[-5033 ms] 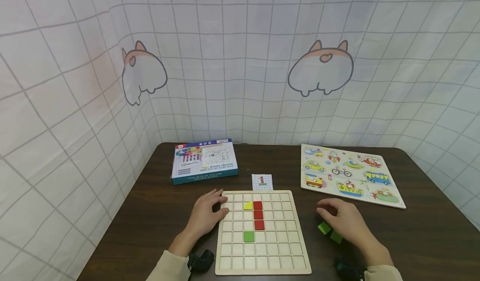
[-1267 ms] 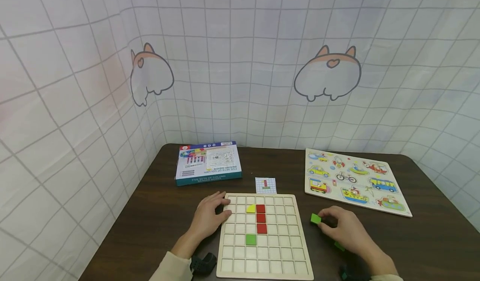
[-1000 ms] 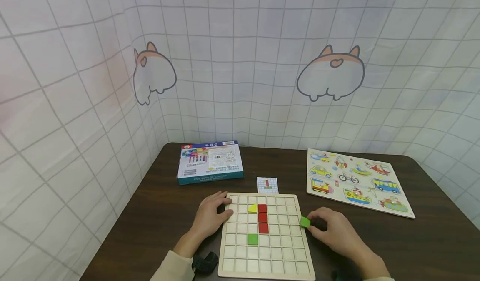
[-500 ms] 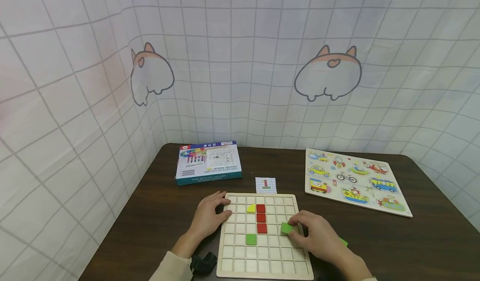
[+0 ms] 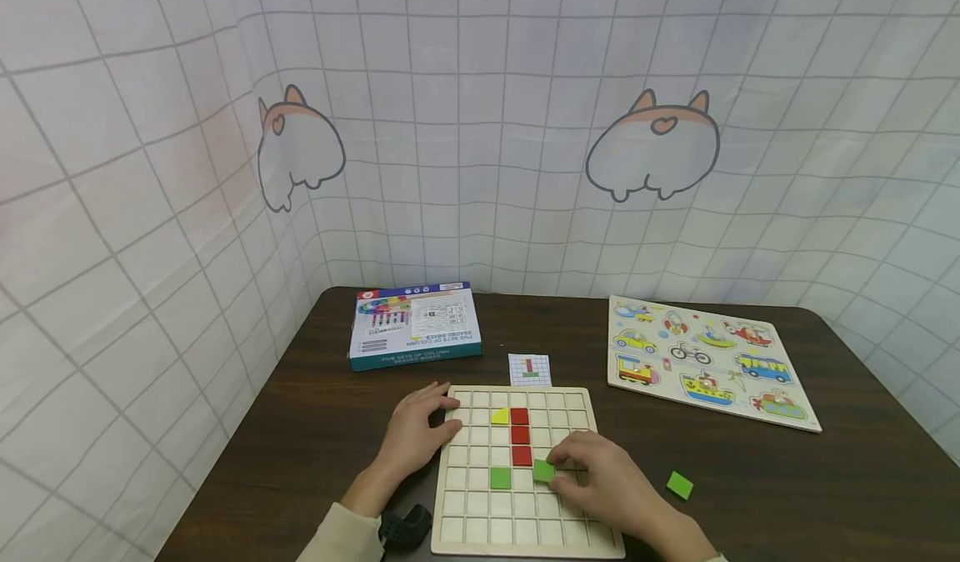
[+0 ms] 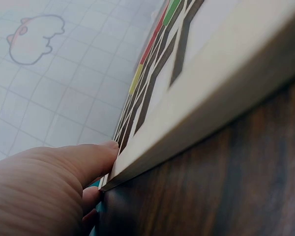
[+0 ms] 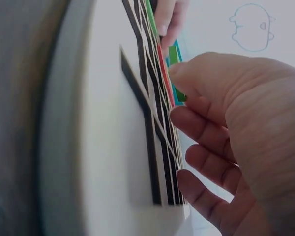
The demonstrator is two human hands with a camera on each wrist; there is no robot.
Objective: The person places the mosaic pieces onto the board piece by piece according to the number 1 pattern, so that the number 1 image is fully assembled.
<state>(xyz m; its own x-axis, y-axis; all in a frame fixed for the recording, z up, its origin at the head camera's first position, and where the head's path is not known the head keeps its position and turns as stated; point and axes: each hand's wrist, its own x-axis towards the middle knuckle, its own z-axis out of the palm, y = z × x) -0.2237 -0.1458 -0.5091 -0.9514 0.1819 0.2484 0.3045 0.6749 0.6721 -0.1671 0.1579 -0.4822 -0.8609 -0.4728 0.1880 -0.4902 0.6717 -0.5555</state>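
Observation:
My right hand (image 5: 600,479) pinches a green square tile (image 5: 543,471) between thumb and fingertips, tilted close over the grid board (image 5: 525,539). In the right wrist view, the green tile (image 7: 174,54) shows past the thumb, and the other fingers are loosely bent. My left hand (image 5: 412,429) rests at the board's upper left edge; the left wrist view puts its thumb (image 6: 96,157) on the rim. On the board lie a yellow cut-cornered tile (image 5: 500,417), a column of three red tiles (image 5: 520,435) and a green tile (image 5: 500,479) lower left of that column.
One more green tile (image 5: 680,485) lies on the dark table (image 5: 720,529), right of the board. A small printed card (image 5: 529,370) touches the board's far edge. Further back are a boxed set (image 5: 416,328) at left and a vehicle picture puzzle (image 5: 708,362) at right.
My right hand has picked up a green tile from the table at right and carried it left over the board. The left hand has stayed at the board's edge.

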